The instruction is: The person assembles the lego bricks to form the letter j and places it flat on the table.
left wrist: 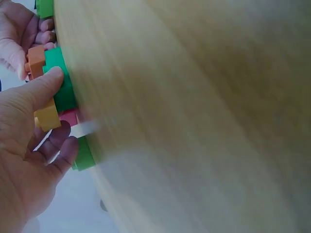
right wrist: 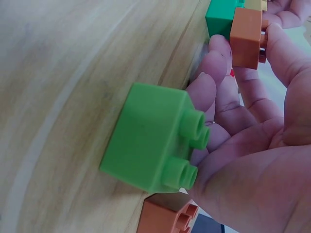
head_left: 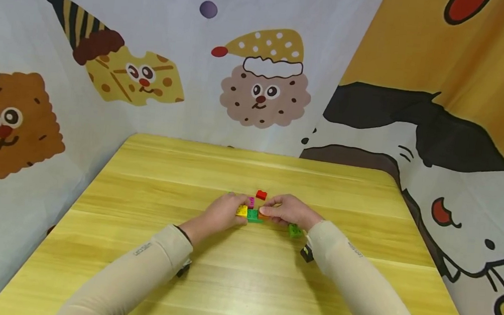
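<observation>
Left arm (head_left: 127,266) and right arm (head_left: 362,282) both reach forward, angled inward. Left hand (head_left: 224,211) is pinching, thumb (left wrist: 43,88) opposite bent fingers (left wrist: 57,140); right hand (head_left: 290,211) is pretty close by, also pinching, spare fingers (right wrist: 204,91) kinda curled.

Left sleeve (head_left: 129,272): one short dark word (head_left: 142,249) is printed near its end, slanting upward to the right; it seems to begin with "Le", but the rest is too small to read surely.
Right sleeve (head_left: 360,282): similar small print (head_left: 355,249) stands near its end, slanting downward to the right; these letters also are too small for sure reading.
</observation>
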Demonstrator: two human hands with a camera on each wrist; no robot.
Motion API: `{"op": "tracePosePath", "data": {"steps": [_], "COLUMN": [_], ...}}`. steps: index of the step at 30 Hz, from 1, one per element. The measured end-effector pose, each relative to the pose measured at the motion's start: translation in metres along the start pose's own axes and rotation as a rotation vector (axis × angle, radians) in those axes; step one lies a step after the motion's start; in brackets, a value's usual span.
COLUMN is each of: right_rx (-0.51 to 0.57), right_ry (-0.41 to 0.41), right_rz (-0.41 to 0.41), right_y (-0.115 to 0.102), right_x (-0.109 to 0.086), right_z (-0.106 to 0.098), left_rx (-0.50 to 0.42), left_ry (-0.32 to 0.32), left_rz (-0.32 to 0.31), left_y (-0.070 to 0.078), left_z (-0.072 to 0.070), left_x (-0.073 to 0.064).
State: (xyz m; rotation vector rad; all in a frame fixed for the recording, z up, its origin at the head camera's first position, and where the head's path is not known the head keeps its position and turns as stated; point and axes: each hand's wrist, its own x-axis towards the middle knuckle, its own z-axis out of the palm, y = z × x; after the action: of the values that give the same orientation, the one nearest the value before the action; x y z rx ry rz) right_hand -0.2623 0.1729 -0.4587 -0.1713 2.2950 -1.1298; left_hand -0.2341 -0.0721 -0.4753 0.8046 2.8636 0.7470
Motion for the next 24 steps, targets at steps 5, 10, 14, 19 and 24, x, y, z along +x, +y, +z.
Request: {"op": "tracePosePath", "data": {"steps": [5,10,14,19,24], "right_rx": [0.010,0.007,0.016,0.012,-0.050], "right_ry": [0.001,0.004,0.004,0.019,0.072], "right_rz": [-0.003,0.004,0.007,-0.018,-0.072], "right_y": [0.000,0.002,0.004,0.005,0.006], "right_x": [0.001,0.000,-0.001,-0.002,-0.012], "right_z": [0.000,0.001,0.001,-0.004,-0.020], "left_rx": [0.007,0.014,0.023,0.007,-0.028], "left_ry": [0.005,-0.012,-0.027,-0.034,-0.040], "left_rz": [0.025,0.025,0.017,0.006,-0.031], "left_y": [-0.004,-0.005,-0.006,-0.007,-0.010], "left_z": [0.000,0.000,0.000,-0.001,-0.001], "left_x": [0.001,0.002,0.001,0.000,0.002]}}
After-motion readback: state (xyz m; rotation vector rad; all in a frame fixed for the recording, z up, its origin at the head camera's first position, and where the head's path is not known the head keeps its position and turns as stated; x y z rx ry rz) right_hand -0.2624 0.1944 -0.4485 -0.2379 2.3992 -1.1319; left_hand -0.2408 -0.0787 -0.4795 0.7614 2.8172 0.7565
